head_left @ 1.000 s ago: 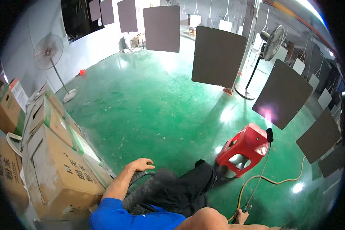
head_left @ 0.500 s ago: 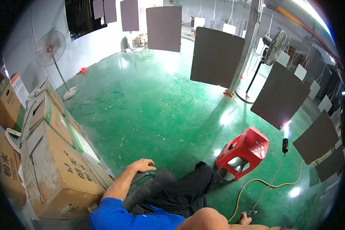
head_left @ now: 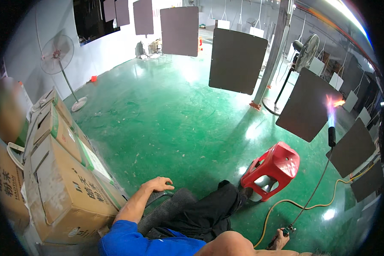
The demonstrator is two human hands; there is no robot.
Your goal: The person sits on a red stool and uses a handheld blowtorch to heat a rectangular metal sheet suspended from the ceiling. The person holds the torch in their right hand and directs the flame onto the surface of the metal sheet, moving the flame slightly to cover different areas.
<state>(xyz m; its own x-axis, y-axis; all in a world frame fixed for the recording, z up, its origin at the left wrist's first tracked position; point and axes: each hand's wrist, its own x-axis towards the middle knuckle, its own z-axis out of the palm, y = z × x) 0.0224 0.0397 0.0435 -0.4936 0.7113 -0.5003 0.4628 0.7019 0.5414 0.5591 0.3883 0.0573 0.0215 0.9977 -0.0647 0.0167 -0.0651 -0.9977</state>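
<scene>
Green floor (head_left: 158, 115) spreads across the room from where I stand, smooth and glossy, scuffed with pale flecks and catching white glare. Along the person's left stand brown cardboard boxes (head_left: 74, 187), square-cornered and printed in dark ink, banded green, with the nearest one's upper face dulled by pale dust; what they hold I can't see.

Flat dark panels hang in a curving row, square with rounded corners and small dots along their edges. The panel nearest the flame (head_left: 309, 104) hangs tilted in front of a black pedestal fan (head_left: 307, 53), whose round cage is wire. The person, in a blue top and black trousers, sits against grey, nubbly-textured padding (head_left: 168, 209). Ahead is a shiny red plastic stool (head_left: 287, 158), tapered, with rounded cut-outs in its sides.

A yellowish hose (head_left: 303, 205) snakes loosely over the floor on the right. The torch (head_left: 332, 136) has a thin, straight stem and a black cylindrical head, pointing up by that panel's right-hand edge. Its violet flame (head_left: 331, 117) ends in orange; whether it touches the panel I can't tell. The right hand (head_left: 279, 241) is wrapped round the torch's handle; the left hand (head_left: 160, 184) hangs loose and empty, fingers softly bent, by the padding.
</scene>
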